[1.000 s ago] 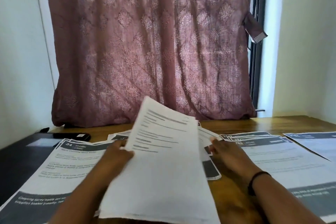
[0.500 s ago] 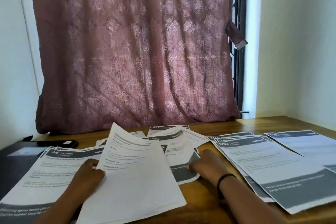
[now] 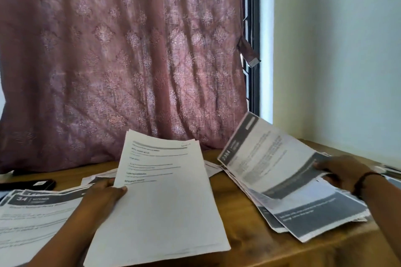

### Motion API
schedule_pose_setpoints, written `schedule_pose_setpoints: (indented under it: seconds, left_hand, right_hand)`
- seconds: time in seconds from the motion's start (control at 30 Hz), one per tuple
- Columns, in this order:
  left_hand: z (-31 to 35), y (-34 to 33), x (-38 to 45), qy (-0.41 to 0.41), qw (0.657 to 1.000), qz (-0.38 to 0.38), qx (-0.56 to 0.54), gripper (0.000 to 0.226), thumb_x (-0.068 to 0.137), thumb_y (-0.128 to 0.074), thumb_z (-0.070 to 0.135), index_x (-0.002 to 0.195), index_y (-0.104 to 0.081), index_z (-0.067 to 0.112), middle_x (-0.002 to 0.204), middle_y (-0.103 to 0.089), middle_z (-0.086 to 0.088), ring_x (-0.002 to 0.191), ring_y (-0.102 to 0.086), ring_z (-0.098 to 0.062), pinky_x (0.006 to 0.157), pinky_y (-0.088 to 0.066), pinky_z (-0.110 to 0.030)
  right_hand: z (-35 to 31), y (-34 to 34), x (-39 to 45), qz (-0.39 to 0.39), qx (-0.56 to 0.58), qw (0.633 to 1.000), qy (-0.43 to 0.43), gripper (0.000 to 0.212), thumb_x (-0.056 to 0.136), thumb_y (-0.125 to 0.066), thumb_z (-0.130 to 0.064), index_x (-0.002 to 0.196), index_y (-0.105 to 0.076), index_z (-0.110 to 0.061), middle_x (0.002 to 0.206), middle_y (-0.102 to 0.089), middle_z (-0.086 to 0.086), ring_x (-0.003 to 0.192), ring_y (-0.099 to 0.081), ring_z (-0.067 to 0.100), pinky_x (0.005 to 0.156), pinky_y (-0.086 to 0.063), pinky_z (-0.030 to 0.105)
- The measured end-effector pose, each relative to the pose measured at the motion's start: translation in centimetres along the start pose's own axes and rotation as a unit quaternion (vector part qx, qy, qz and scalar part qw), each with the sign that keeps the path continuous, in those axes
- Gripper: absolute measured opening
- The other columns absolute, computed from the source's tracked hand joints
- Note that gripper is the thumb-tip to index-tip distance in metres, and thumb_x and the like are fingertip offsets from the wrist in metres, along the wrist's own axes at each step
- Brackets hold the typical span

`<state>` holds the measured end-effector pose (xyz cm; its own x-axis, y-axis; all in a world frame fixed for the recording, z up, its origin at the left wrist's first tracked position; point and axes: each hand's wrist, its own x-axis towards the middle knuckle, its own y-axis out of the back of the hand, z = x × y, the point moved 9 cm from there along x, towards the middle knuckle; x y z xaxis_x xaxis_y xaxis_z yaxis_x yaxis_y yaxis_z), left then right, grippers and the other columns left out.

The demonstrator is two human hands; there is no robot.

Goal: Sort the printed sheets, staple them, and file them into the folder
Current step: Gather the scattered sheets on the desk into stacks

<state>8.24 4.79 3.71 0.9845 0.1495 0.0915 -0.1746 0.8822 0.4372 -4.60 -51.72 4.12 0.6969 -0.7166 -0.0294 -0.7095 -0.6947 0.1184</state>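
My left hand [image 3: 104, 194] grips the left edge of a stack of white printed sheets [image 3: 160, 201], tilted up above the wooden table [image 3: 243, 243]. My right hand [image 3: 342, 174] pinches a sheet with a dark header band [image 3: 267, 156] by its lower end and holds it lifted over the right pile of printed sheets [image 3: 314, 212]. More sheets headed "34" [image 3: 32, 214] lie flat at the left. A few sheets [image 3: 210, 168] lie behind the held stack, mostly hidden by it.
A small black device [image 3: 41, 184] lies at the far left near the curtain [image 3: 121, 60], which hangs behind the table. A white wall [image 3: 338, 50] stands at the right, and more papers [image 3: 390, 171] show past my right wrist.
My right hand left the middle pile, moved right and now holds a dark-banded sheet above the right pile. The left hand still holds the white stack, now raised a little.
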Motion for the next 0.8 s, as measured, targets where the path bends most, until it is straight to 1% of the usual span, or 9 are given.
schedule_pose_setpoints:
  seconds: [0.1, 0.17, 0.23, 0.37, 0.5, 0.57, 0.63, 0.73, 0.8]
  left_hand:
    - [-0.5, -1.1, -0.2, 0.005, 1.000, -0.005, 0.018, 0.030, 0.091, -0.060, 0.010, 0.121, -0.060, 0.007, 0.123, -0.062, -0.014, 0.089, -0.056, -0.024, 0.081, -0.043, -0.033]
    - [-1.4, -1.7, -0.4, 0.007, 1.000, -0.006, 0.029, 0.034, 0.092, -0.059, 0.008, 0.125, -0.058, 0.003, 0.131, -0.057, -0.017, 0.090, -0.048, -0.020, 0.078, -0.036, -0.030]
    - [-2.2, -2.0, -0.6, 0.016, 1.000, -0.007, 0.021, 0.031, 0.092, -0.058, 0.004, 0.122, -0.059, -0.001, 0.130, -0.057, -0.021, 0.085, -0.047, -0.021, 0.074, -0.033, -0.028]
    - [-2.9, -1.5, -0.3, 0.037, 0.999, -0.005, -0.038, 0.033, 0.092, -0.058, 0.004, 0.124, -0.058, -0.003, 0.130, -0.056, -0.022, 0.087, -0.047, -0.024, 0.077, -0.032, -0.028]
    - [-3.6, -0.1, -0.4, 0.088, 0.977, 0.009, -0.195, 0.034, 0.093, -0.056, 0.008, 0.124, -0.055, -0.006, 0.122, -0.059, -0.024, 0.089, -0.053, -0.033, 0.088, -0.042, -0.039]
    - [-3.6, 0.7, -0.6, 0.112, 0.959, 0.010, -0.260, 0.037, 0.098, -0.047, 0.009, 0.130, -0.048, -0.009, 0.118, -0.058, -0.021, 0.075, -0.051, -0.035, 0.070, -0.044, -0.040]
    - [-3.8, 2.6, -0.1, 0.119, 0.947, 0.045, -0.296, 0.042, 0.101, -0.039, 0.008, 0.137, -0.037, -0.011, 0.130, -0.049, -0.024, 0.066, -0.044, -0.026, 0.062, -0.036, -0.034]
    - [-5.7, 6.0, 1.1, 0.123, 0.913, 0.087, -0.379, 0.043, 0.098, -0.045, 0.014, 0.137, -0.042, -0.004, 0.137, -0.048, -0.020, 0.073, -0.051, -0.024, 0.080, -0.042, -0.039]
    - [-6.7, 7.8, 0.6, 0.128, 0.894, 0.097, -0.418, 0.034, 0.095, -0.049, 0.018, 0.125, -0.053, 0.002, 0.131, -0.056, -0.018, 0.077, -0.058, -0.023, 0.086, -0.047, -0.035]
  right_hand:
    - [1.8, 2.5, 1.0, 0.007, -0.170, 0.985, 0.010, 0.014, 0.080, -0.071, 0.002, 0.079, -0.058, 0.001, 0.069, -0.059, 0.014, 0.059, -0.057, 0.025, 0.048, -0.048, 0.029]
    - [2.4, 2.5, 2.5, -0.011, -0.368, 0.929, 0.035, 0.025, 0.073, -0.081, -0.018, 0.081, -0.063, -0.003, 0.078, -0.064, 0.012, 0.076, -0.060, 0.025, 0.062, -0.046, 0.032]
    - [2.7, 1.9, 3.3, -0.032, -0.512, 0.858, 0.030, 0.036, 0.069, -0.081, -0.041, 0.076, -0.060, -0.013, 0.080, -0.063, 0.003, 0.078, -0.059, 0.017, 0.061, -0.040, 0.027]
    - [0.2, 0.3, 2.5, 0.027, -0.629, 0.773, 0.077, 0.053, 0.062, -0.062, -0.072, 0.079, -0.049, -0.024, 0.109, -0.064, 0.001, 0.103, -0.058, 0.022, 0.080, -0.046, 0.029]
    - [-3.4, -7.1, -1.4, -0.033, -0.600, 0.777, 0.188, 0.047, 0.080, -0.053, -0.065, 0.067, -0.042, -0.021, 0.107, -0.065, 0.006, 0.096, -0.060, 0.025, 0.074, -0.044, 0.030]
    - [-4.1, -11.6, -4.1, -0.093, -0.556, 0.797, 0.216, 0.042, 0.086, -0.055, -0.058, 0.067, -0.048, -0.021, 0.094, -0.064, 0.005, 0.090, -0.060, 0.024, 0.068, -0.042, 0.030]
    - [-4.5, -15.8, -7.1, -0.160, -0.496, 0.820, 0.235, 0.039, 0.087, -0.058, -0.050, 0.063, -0.049, -0.021, 0.075, -0.057, 0.000, 0.078, -0.057, 0.021, 0.059, -0.039, 0.027]
    - [-4.1, -22.1, -11.2, -0.265, -0.414, 0.836, 0.246, 0.028, 0.092, -0.059, -0.033, 0.067, -0.055, -0.021, 0.070, -0.054, -0.007, 0.062, -0.050, 0.010, 0.047, -0.037, 0.012]
    - [-3.0, -26.0, -13.0, -0.306, -0.392, 0.836, 0.230, 0.023, 0.092, -0.059, -0.033, 0.073, -0.057, -0.019, 0.070, -0.053, -0.004, 0.062, -0.049, 0.014, 0.044, -0.035, 0.009]
